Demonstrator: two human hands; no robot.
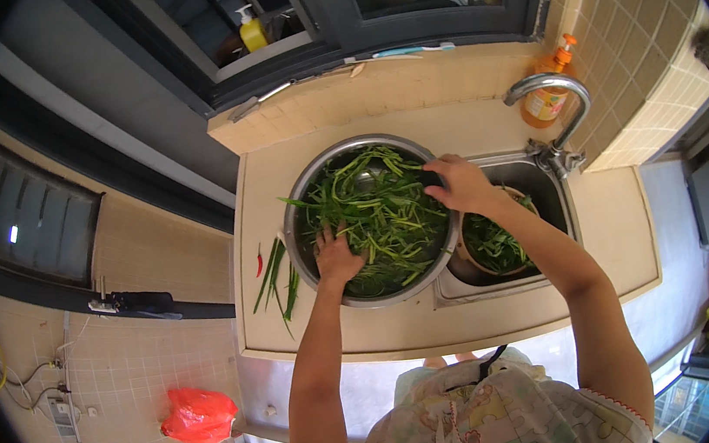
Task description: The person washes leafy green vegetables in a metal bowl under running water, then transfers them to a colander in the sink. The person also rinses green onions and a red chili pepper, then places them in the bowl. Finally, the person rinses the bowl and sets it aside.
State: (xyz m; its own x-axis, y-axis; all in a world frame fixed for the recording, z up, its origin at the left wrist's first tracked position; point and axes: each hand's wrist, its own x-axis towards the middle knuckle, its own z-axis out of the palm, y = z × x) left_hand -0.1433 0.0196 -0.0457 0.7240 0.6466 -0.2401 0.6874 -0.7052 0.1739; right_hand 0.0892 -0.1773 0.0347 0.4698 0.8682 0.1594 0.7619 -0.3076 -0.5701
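Observation:
A large round stainless steel basin [380,300] stands on the counter, holding long green leafy vegetables [370,213] in water. My left hand [337,256] lies on the greens at the basin's lower left, fingers spread. My right hand [460,184] is at the basin's right rim, its thumb and fingers apart and pointing over the greens, with nothing seen between them. Just right of the basin, a round container [463,254] with more cut greens [494,241] sits in the sink [552,199], partly under my right forearm.
Scallions [275,273] and a red chili [259,264] lie on the counter left of the basin. A chrome faucet [551,79] arches behind the sink, near an orange pump bottle [544,101]. A peeler-like tool [259,101] and a toothbrush [414,50] rest on the ledge.

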